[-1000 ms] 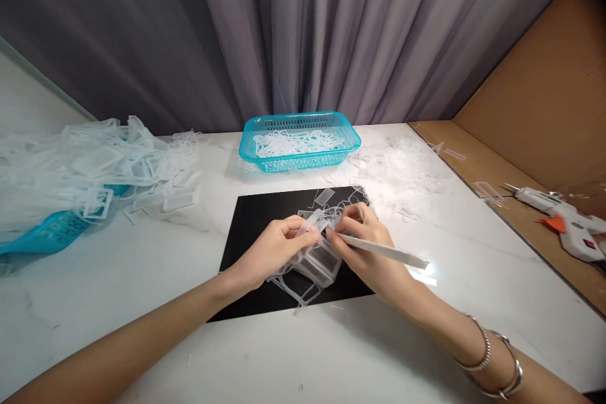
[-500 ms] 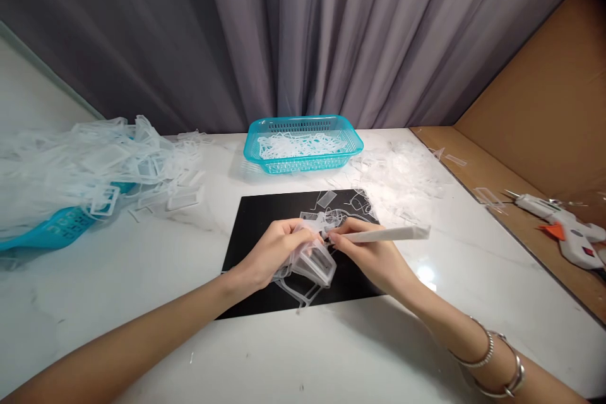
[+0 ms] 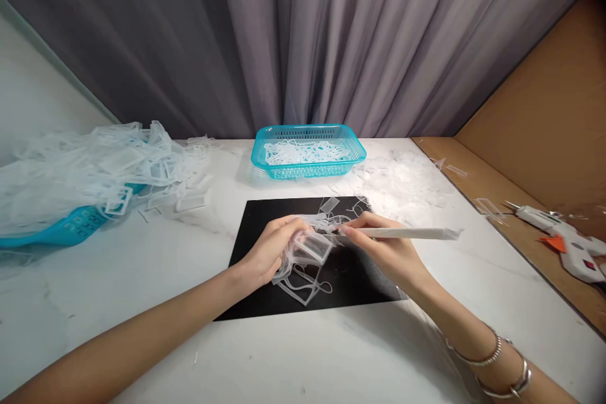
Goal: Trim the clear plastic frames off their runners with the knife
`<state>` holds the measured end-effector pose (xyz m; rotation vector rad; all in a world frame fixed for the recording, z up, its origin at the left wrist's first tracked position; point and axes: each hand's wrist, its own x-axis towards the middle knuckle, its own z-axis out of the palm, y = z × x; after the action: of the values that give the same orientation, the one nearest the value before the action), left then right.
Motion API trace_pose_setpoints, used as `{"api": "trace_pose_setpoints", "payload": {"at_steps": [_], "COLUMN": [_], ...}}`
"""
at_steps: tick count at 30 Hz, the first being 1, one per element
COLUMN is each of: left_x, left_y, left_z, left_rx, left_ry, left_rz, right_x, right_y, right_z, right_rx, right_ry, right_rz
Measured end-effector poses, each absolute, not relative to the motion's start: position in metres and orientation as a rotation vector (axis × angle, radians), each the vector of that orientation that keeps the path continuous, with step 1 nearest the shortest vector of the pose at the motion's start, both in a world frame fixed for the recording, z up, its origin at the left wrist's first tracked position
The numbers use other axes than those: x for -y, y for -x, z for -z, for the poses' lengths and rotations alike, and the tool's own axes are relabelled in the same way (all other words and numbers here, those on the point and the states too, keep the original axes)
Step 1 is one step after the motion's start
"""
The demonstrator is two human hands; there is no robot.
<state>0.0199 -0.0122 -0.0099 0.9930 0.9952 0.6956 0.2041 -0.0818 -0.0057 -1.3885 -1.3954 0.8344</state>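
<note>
My left hand (image 3: 269,247) is closed on a bunch of translucent plastic frames (image 3: 313,247) above a black mat (image 3: 364,278). Some thin loops of the bunch hang down toward the mat's front edge. To its right, my right hand (image 3: 383,246) pinches a white pen-like tool (image 3: 416,233), its back end pointing right. The tool's tip is close to the bunch and too small to make out. Thin strips and a small frame (image 3: 330,204) lie at the mat's back edge.
A blue basket (image 3: 308,170) with white strips stands behind the mat. A large heap of clear frames (image 3: 104,158) rests on a blue tray (image 3: 71,227) at left. Thin scraps (image 3: 407,180) lie at right, near a white glue gun (image 3: 575,249) on brown board.
My right hand and the tool have shifted right, away from my left hand. The held frames have turned, and their hanging loops are more spread out. The whole view has shifted slightly.
</note>
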Motion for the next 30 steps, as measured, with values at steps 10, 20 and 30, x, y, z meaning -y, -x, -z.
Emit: {"api": "trace_pose_setpoints", "payload": {"at_steps": [10,20,30], "left_x": [-0.003,0.011,0.037], "left_y": [-0.012,-0.014,-0.022], "left_z": [0.017,0.008,0.0], "left_rx": [-1.037,-0.995,-0.943], "left_ry": [-0.94,-1.202,-1.303], "left_rz": [-0.821,-0.863,-0.565], "right_x": [0.071,0.054,0.07], "right_y": [-0.229,-0.252,-0.204], "right_z": [0.003,0.015,0.013], "right_rx": [0.98,0.713,0.811], "right_ry": [1.12,0.969,0.885], "right_rz": [-1.047,-1.419,-1.441]}}
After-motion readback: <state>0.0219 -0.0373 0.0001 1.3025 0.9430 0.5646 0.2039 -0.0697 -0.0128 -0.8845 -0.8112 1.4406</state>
